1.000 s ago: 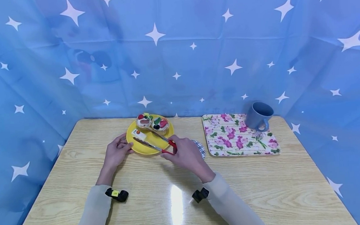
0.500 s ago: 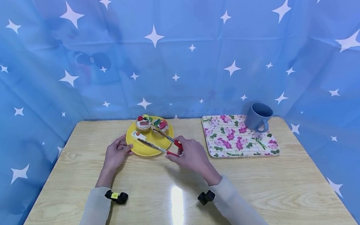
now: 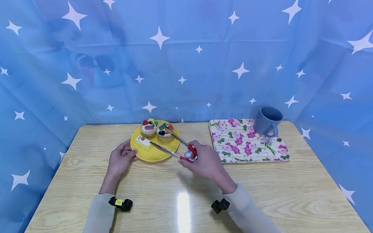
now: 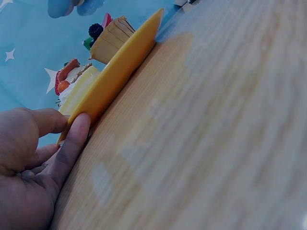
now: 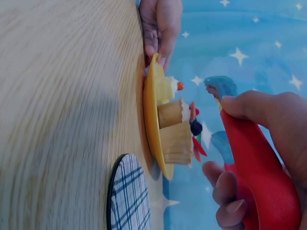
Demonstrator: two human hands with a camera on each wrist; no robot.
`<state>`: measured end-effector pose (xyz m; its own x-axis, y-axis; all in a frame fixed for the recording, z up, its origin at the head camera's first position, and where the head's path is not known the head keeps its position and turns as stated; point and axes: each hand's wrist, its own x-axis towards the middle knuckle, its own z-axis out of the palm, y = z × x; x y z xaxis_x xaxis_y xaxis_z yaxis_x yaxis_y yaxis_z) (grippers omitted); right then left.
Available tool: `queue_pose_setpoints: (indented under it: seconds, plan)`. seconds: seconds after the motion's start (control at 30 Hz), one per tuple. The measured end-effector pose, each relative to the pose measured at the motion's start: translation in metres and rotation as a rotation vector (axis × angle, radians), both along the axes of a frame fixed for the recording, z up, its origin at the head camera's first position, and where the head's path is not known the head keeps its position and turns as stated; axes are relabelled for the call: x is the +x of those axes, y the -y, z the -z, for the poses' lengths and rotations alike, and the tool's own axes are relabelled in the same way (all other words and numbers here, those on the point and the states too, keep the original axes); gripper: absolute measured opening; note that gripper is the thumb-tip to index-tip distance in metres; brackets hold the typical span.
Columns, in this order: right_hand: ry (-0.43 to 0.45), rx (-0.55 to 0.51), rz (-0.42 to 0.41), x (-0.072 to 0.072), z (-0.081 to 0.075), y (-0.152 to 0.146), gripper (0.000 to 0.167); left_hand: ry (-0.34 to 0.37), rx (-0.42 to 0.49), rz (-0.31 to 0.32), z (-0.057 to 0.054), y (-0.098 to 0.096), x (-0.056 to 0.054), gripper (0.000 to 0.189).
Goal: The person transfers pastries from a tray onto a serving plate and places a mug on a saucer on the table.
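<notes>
Left hand (image 3: 120, 159) pinches plate (image 3: 157, 155) rim, likely to steady it on table (image 3: 147, 210). Right hand (image 3: 206, 163) grips tongs (image 3: 192, 150) by red handles, probably to avoid touching cakes (image 3: 165, 136); tongs spread, gripping nothing, reach over plate, where three cakes sit close together.

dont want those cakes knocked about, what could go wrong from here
The tongs stand open, and in the head view one tip overlaps the cupcake on the right; a careless dip might knock its toppings or topple it. The left hand pinches the rim of the yellow plate, so a tug could tilt it and slide the cake slice.
</notes>
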<state>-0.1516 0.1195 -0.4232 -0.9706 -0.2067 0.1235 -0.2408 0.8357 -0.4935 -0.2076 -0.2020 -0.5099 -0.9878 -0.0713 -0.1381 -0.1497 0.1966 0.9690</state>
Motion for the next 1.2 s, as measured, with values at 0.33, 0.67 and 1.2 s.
queue_pose_setpoints:
  seconds: [0.33,0.67,1.2]
  plan:
    - [0.020,-0.014,0.046,0.005,-0.004,-0.009,0.063,-0.001,0.006,-0.001,-0.001,-0.002,0.000,0.064]
    - [-0.006,-0.021,0.053,0.006,-0.004,-0.019,0.065,0.008,0.019,-0.006,0.000,-0.001,-0.002,0.063]
    - [0.009,-0.042,0.101,0.007,-0.004,-0.036,0.063,0.008,0.010,-0.006,0.002,-0.001,-0.002,0.063]
